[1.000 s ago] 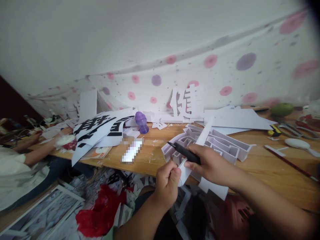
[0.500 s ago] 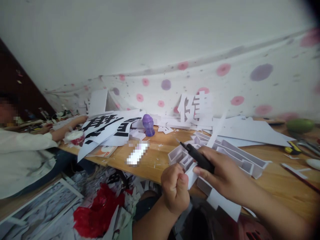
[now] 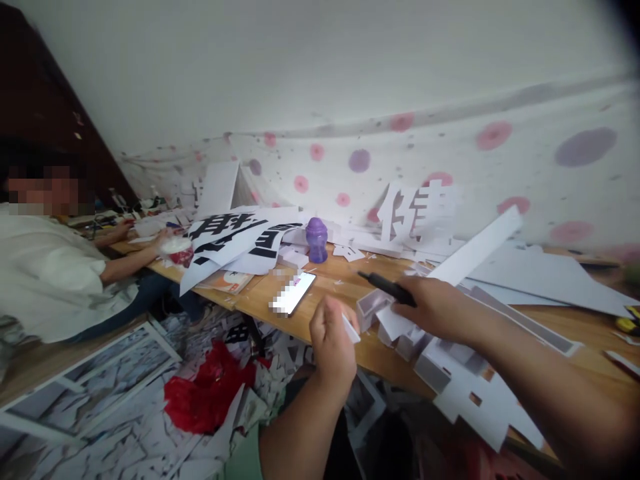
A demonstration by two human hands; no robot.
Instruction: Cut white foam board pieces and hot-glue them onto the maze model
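Observation:
My left hand (image 3: pixel 331 347) is closed near the table's front edge, with a small white board piece (image 3: pixel 352 329) sticking out past its fingers. To its right, my right hand (image 3: pixel 437 307) grips a black-handled craft knife (image 3: pixel 383 287), its tip pointing left over the table. A long white strip (image 3: pixel 480 245) rises to the upper right from behind my right hand; whether the fingers hold it, I cannot make out. Beneath this hand lies a white board letter with raised walls (image 3: pixel 433 367), partly hidden by the hand and forearm, its lower part jutting over the table edge.
A phone (image 3: pixel 295 293) lies by a purple bottle (image 3: pixel 317 241). Printed sheets (image 3: pixel 240 240) and a bowl (image 3: pixel 179 250) are farther left, beside a seated co-worker (image 3: pixel 55 273). A cut-out character (image 3: pixel 417 212) leans on the wall. Scraps and a red bag (image 3: pixel 205 393) cover the floor.
My hands have moved apart, and the left now holds a small white piece away from the knife. The view has turned left, and the long strip leans farther right.

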